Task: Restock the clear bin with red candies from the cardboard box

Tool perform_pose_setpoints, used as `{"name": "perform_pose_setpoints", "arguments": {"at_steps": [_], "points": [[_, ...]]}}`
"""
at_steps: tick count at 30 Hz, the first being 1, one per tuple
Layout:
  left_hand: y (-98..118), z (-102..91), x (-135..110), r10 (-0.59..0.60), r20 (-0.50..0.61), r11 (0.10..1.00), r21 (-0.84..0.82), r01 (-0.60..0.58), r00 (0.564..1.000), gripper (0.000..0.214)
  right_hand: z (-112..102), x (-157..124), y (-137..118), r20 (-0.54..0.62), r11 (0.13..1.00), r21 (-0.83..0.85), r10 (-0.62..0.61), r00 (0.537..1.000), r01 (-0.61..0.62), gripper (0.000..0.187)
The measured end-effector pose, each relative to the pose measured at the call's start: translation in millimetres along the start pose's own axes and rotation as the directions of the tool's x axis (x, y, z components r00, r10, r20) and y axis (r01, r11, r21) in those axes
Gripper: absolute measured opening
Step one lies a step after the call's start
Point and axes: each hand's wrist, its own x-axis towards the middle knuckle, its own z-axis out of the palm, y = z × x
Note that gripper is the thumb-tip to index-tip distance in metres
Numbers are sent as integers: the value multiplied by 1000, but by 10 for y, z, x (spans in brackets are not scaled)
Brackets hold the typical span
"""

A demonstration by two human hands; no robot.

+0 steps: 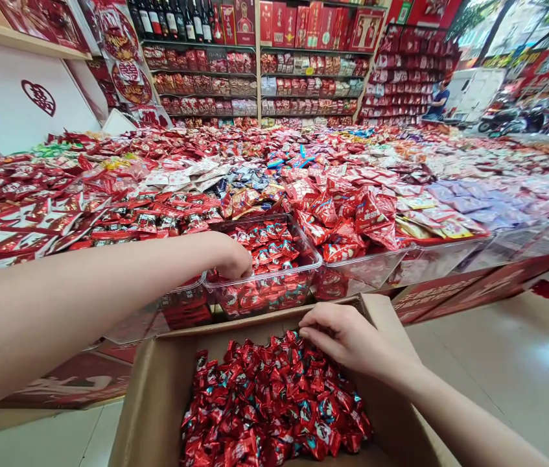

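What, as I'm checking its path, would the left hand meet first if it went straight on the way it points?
Most likely the red-wrapped candies in the clear tray; the left hand is inside it, fingertips hidden, so it may be touching some.

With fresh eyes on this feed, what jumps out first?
Most likely the open cardboard box of shiny red-wrapped candies at bottom centre, with the right hand at its far side. Just beyond it, the left hand reaches into a clear plastic bin of similar candies. Behind, mostly red packets spread across the view.
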Motion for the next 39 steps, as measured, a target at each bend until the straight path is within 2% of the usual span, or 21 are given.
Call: {"name": "perform_pose_setpoints", "arguments": {"at_steps": [2,4,7,11,15,18,20,22,25,27,29,31,32,35,39], "points": [[61,-14,14,3,152,997,71,-14,988,4,27,-73,40,-1,999,26,36,999,-36,14],[108,-23,23,2,271,990,133,-40,963,12,58,-129,79,10,997,40,61,998,-61,14],[119,-29,21,0,327,983,175,-60,945,17,111,-185,130,34,995,49,84,996,-86,14],[49,-50,-24,-1,315,983,177,-58,949,15,158,-215,143,62,995,27,94,994,-96,16],[-39,-71,-88,16,224,986,159,-53,974,15,70,-142,-3,51,999,-44,-8,999,10,17],[-106,-76,-131,43,122,985,160,-63,992,16,-102,80,-187,-12,971,-203,-133,991,128,21],[-149,-99,-179,56,22,983,173,-59,998,17,-223,345,-277,-31,923,-345,-195,980,172,22],[-188,-150,-266,46,-106,982,190,-25,993,19,-308,688,-312,3,876,-444,-211,977,190,23],[-243,-250,-489,0,-292,978,199,60,956,24,-326,1232,-294,190,854,-474,-139,972,215,15],[-284,-288,-677,-29,-373,977,185,105,927,25,-262,1531,-287,380,845,-458,-92,920,274,13],[-331,-280,-860,-73,-441,978,143,150,894,25,-151,1736,-308,562,842,-420,-52,826,339,12],[-382,-227,-1016,-120,-478,976,104,192,870,25,-16,1848,-345,674,870,-364,0,739,333,19],[-407,-189,-1078,-135,-484,974,93,204,864,25,50,1876,-361,700,894,-330,15,714,304,23],[-478,-62,-1205,-132,-487,976,88,200,863,23,206,1896,-378,717,929,-277,31,697,244,33],[-534,85,-1250,-143,-504,977,66,203,852,24,281,1876,-336,753,901,-313,42,656,302,38]]}}
